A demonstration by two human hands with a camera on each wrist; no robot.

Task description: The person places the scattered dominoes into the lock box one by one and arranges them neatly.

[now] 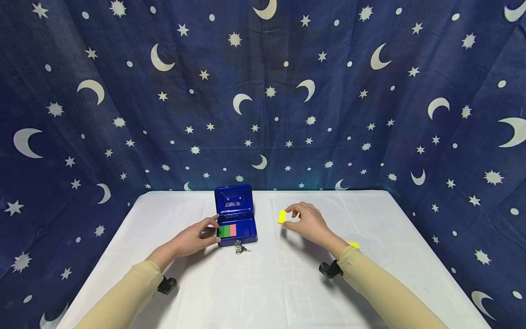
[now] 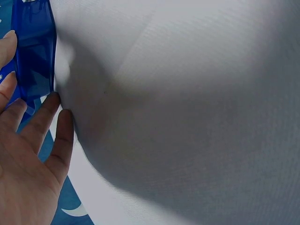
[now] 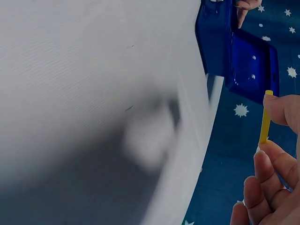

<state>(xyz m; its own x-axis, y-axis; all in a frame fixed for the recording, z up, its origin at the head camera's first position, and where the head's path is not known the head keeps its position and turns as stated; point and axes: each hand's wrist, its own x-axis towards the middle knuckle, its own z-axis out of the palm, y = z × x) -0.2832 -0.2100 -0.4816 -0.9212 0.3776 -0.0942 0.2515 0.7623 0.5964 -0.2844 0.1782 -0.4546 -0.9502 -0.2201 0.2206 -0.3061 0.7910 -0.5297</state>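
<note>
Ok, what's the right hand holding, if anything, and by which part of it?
A yellow block, held by two opposite ends between the fingers of the right hand.

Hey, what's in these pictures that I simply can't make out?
- Head view: most of the yellow object past the right sleeve, which covers it.
- Head view: the teeth of the keys, too small.
- Left wrist view: the contents of the blue box, hidden by its wall.
- Right wrist view: most of the left hand, cut off by the top edge.

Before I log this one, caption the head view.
A right hand pinches a yellow piece while the left hand touches an open blue box.
</note>
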